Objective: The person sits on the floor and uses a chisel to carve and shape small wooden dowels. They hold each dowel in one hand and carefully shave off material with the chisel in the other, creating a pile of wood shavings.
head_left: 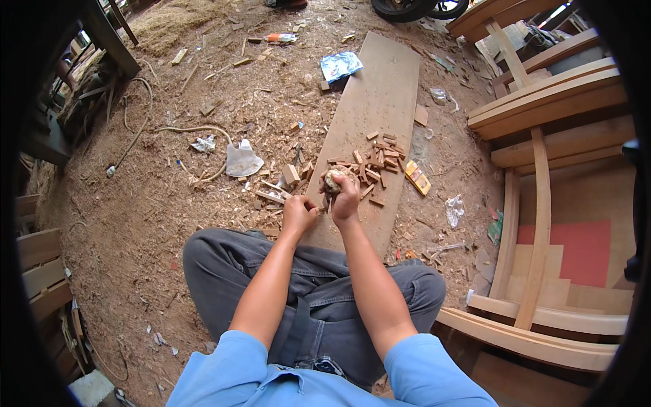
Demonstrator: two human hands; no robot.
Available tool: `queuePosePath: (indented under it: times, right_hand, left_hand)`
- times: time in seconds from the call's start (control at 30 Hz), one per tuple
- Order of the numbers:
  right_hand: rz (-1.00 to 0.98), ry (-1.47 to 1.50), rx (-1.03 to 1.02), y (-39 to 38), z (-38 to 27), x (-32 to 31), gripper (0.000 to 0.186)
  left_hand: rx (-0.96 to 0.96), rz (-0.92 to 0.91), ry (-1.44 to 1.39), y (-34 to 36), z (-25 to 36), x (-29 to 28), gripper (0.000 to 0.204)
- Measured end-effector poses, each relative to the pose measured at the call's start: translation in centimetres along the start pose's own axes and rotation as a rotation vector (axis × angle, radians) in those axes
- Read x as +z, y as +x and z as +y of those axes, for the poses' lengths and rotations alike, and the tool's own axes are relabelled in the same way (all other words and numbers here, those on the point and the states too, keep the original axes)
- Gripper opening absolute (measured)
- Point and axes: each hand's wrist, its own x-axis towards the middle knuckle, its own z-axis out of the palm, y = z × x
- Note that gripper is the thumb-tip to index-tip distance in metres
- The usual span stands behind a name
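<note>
Floor (149,203): one stretch of bare earth covered in sawdust and shavings, with loose wood scraps scattered over it.
Furniture frames (542,203): a stack of pale, unfinished wooden frames at the right, with curved rails; the exact number of pieces cannot be told.
Board (380,95): one long flat plank lying on the floor, running from the person's knees away toward the top of the view.
Legs (224,264): two, in grey trousers, folded cross-legged on the floor at the near end of the board.
Rope (196,129): one pale cord curling across the sawdust at the left.
Wrappers: one white plastic bag (242,161) left of the board, one blue-and-white packet (340,66) at the board's far left edge, one small yellow packet (418,178) just beside its right edge.
Wood blocks (380,157): one heap of small reddish offcuts on the board, too many to count, just beyond the hands.
Right hand (344,200): fist clamped around a rounded, pale wooden lump (333,180), held up above the board's near end.
Left hand (298,214): fingers curled shut just beside the right one, gripping something thin that touches the lump's lower side; what it is cannot be told.
</note>
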Motion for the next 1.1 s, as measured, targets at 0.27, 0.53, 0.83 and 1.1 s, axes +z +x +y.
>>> queuePosePath:
  times: [0.27,0.53,0.83,1.1]
  right_hand:
    - [-0.169,-0.096,-0.048,-0.4,-1.0,0.0,0.027]
    - [-0.160,0.033,-0.098,-0.1,0.3,-0.3,0.024]
    - [-0.090,0.000,-0.186,0.7,1.1,-1.1,0.025]
    - [-0.054,-0.054,-0.020,0.1,0.5,-0.1,0.023]
  left_hand:
    - [-0.002,0.004,-0.057,-0.2,-0.2,0.3,0.011]
    - [0.027,0.028,-0.086,0.0,-0.3,0.4,0.010]
    - [0.019,0.016,-0.068,0.1,-0.7,0.5,0.011]
    - [0.015,-0.003,-0.019,0.1,-0.4,0.3,0.012]
